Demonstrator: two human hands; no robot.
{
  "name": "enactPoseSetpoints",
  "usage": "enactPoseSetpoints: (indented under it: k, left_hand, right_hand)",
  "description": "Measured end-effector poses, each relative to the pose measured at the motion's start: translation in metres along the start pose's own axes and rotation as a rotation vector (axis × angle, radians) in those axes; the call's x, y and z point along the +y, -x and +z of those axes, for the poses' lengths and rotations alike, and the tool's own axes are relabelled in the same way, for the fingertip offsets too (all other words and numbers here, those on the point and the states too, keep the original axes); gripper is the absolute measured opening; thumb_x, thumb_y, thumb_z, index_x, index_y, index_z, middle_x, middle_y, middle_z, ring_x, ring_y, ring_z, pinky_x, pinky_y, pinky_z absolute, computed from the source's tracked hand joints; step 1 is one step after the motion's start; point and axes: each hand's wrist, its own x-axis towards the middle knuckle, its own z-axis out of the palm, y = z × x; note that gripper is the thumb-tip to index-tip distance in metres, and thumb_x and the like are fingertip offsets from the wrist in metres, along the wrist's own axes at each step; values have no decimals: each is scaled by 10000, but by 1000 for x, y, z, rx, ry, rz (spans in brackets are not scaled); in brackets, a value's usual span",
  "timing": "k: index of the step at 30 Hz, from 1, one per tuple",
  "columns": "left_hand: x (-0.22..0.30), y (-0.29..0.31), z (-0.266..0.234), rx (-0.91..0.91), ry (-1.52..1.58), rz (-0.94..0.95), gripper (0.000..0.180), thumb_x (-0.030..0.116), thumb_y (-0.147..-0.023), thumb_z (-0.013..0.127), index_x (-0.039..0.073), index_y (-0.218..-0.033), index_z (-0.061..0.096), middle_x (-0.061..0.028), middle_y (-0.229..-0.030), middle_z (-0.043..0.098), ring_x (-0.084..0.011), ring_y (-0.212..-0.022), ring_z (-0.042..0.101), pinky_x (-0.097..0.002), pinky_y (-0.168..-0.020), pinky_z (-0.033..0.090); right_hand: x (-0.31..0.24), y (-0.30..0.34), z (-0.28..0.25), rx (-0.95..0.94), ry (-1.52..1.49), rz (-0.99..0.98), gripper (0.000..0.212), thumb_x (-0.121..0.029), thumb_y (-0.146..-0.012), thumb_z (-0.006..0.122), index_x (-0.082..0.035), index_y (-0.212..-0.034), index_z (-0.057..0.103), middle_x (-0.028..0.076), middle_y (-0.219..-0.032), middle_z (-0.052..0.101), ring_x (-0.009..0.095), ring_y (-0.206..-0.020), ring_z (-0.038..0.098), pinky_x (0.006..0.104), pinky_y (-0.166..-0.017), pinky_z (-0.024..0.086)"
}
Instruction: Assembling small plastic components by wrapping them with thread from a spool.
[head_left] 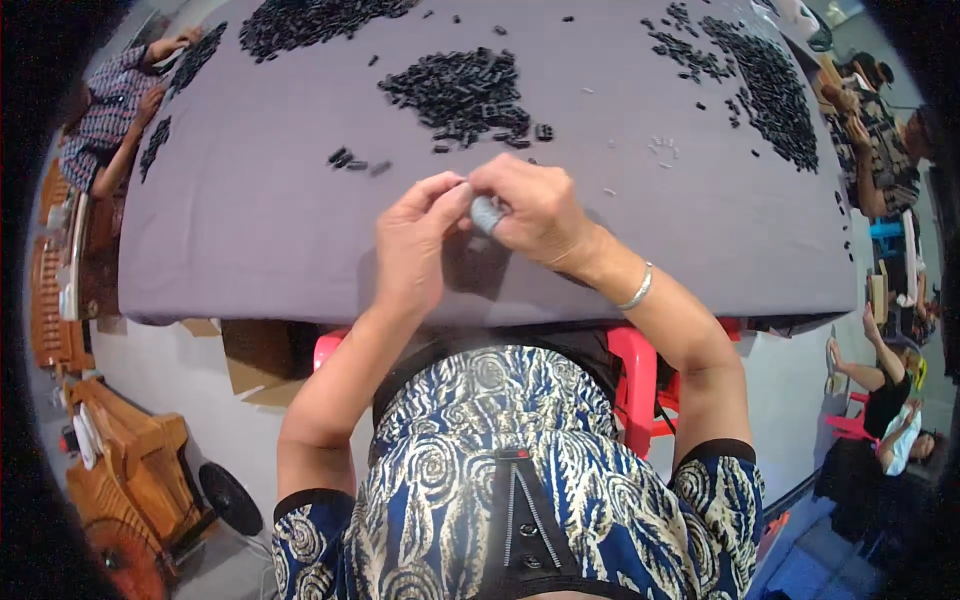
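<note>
My left hand (418,230) and my right hand (535,205) meet over the near middle of the cloth-covered table, fingertips pinched together. Whatever is between them is too small or hidden to name. A grey wrap (487,214) covers a digit of my right hand, and a silvery bracelet (638,287) circles that wrist. Just beyond my hands lies a heap of small black plastic-looking pieces (455,88). A few loose black pieces (346,159) rest to the left of it, nearer my left hand.
More black heaps lie at the far left (310,22) and far right (770,90). Tiny whitish pieces (662,150) are scattered right of my hands. People sit at both table ends, one with hands (150,98) by a black pile. A red plastic chair (632,385) is beneath me.
</note>
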Motion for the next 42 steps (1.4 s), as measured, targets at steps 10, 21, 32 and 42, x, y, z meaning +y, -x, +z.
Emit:
enactPoseSetpoints:
  k: [10, 21, 32, 42]
  left_hand:
    - [7, -3, -4, -45, 32, 107, 152, 159, -936, 554, 40, -1023, 594, -23, -890, 616, -80, -749, 568, -237, -665, 473]
    - [4, -1, -5, -314, -512, 45, 130, 63, -858, 619, 12, -977, 609, -11, -822, 616, -56, -720, 608, -184, -548, 465]
    - [4, -7, -7, -326, -487, 60, 117, 52, -811, 663, 12, -918, 641, -2, -769, 641, -39, -669, 585, -190, -528, 465]
    - [7, -10, -14, -266, -677, 307, 166, 55, -793, 681, -6, -947, 667, 1, -746, 579, -62, -668, 526, -214, -580, 424]
  right_hand:
    - [1, -7, -29, -93, -119, 153, 217, -21, -763, 651, -4, -978, 626, 87, -853, 645, 131, -729, 613, 258, -629, 499]
    - [49, 23, -127, -414, 28, 683, 81, -57, -778, 650, -12, -763, 585, -51, -634, 506, 35, -594, 445, 213, -514, 380]
    - [43, 14, -104, -453, -28, 756, 112, -79, -780, 659, -32, -734, 568, -46, -580, 524, 36, -491, 431, 203, -430, 330]
    - [9, -11, -33, -238, -802, 872, 51, -95, -837, 629, -49, -838, 607, -9, -685, 590, 23, -522, 492, 164, -442, 397]
